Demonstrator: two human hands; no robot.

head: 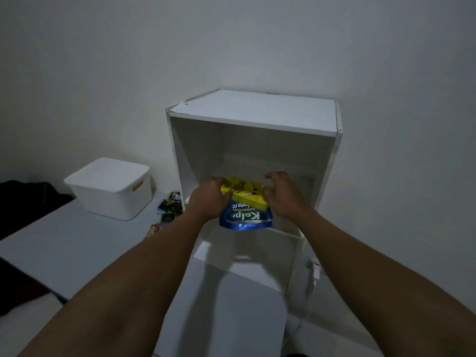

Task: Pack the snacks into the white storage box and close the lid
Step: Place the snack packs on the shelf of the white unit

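Holding snacks at the shelf opening

The white shelf unit [253, 117] stands open toward the camera, its upper bay roomy above the hands. Left of it, on the grey surface [64, 240], the white storage box [110, 188] sits with its lid on, well apart from the hands. The left hand [208, 199] grips the left end of a yellow snack box [247, 194], whose long axis runs left to right across the bay. The right hand [280, 197] curls at its right end; whether it grips is unclear. A blue pouch [246, 219] hangs beneath, its lettering upside down. Loose snacks [168, 207] lie beside the shelf's left wall.
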